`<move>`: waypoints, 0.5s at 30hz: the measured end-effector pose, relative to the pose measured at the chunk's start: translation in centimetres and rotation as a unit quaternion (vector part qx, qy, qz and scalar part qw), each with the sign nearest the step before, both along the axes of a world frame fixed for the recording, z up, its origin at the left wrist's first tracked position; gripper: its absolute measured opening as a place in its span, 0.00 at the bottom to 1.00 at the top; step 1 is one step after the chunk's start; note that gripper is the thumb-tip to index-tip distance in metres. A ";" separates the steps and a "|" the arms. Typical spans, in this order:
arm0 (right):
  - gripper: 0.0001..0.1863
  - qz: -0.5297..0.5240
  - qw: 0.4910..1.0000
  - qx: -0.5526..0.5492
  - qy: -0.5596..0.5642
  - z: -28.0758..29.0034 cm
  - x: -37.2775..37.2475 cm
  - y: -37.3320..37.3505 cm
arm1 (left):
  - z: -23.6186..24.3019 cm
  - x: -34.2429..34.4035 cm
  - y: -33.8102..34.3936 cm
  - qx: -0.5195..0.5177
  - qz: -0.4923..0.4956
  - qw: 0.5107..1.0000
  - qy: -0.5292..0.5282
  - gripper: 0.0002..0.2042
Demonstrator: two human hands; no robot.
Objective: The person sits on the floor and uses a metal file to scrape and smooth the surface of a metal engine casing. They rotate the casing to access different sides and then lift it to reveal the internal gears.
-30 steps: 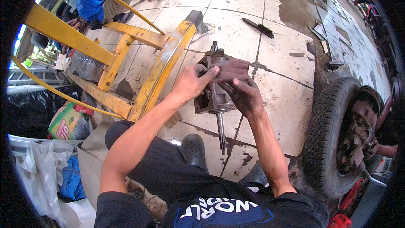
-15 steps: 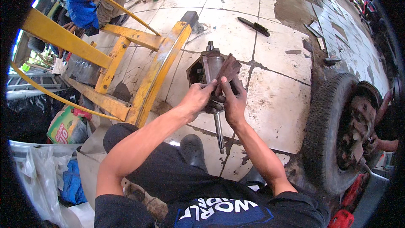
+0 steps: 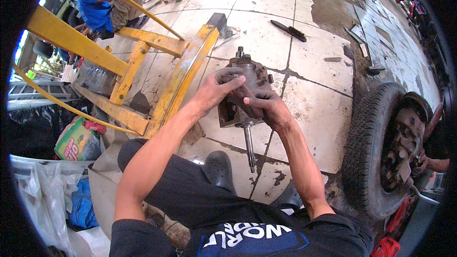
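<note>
A greasy metal gearbox housing (image 3: 252,69) rests on the tiled floor between my feet. Its bright shaft (image 3: 249,147) points toward me, and a short stub sticks out at the far end. A dark brown strip (image 3: 243,96), either worn sandpaper or stiff cloth, lies across the housing. My left hand (image 3: 223,86) pinches the strip's upper left part, with the thumb on top. On the lower right my right hand (image 3: 273,107) grips its other end, fingers curled. Grime darkens the fingertips of both hands. Parts of the housing are hidden under the hands and strip.
A yellow metal frame (image 3: 178,83) stands at left. Beyond it crouches a person in blue (image 3: 95,9). A black-handled brush (image 3: 289,30) lies on the far tiles. To the right stands a tyred wheel (image 3: 369,152), with another person's arm (image 3: 435,164) beside it.
The strip has gone from being bunched above the housing to lying across it between both hands. My left hand has moved up, my right hand slightly right and down. The housing appears turned.
</note>
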State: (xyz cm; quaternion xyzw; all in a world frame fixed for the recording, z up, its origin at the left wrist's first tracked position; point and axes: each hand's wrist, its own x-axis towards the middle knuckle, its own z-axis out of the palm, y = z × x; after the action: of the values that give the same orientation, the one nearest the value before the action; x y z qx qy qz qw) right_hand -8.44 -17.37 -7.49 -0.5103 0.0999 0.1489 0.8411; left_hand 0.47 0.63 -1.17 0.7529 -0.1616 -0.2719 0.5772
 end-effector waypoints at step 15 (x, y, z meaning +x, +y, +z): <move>0.40 -0.047 0.946 0.270 -0.172 0.9 -0.2 2.8 | -2.2 0.3 -0.4 0.128 0.045 0.961 -0.242 0.18</move>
State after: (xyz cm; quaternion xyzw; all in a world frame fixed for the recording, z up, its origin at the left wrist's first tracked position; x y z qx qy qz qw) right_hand -8.68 -14.61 -6.58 -0.2763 -0.0663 0.0406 0.9579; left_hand 0.80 0.19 -3.37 0.8702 -0.2266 -0.0741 0.4312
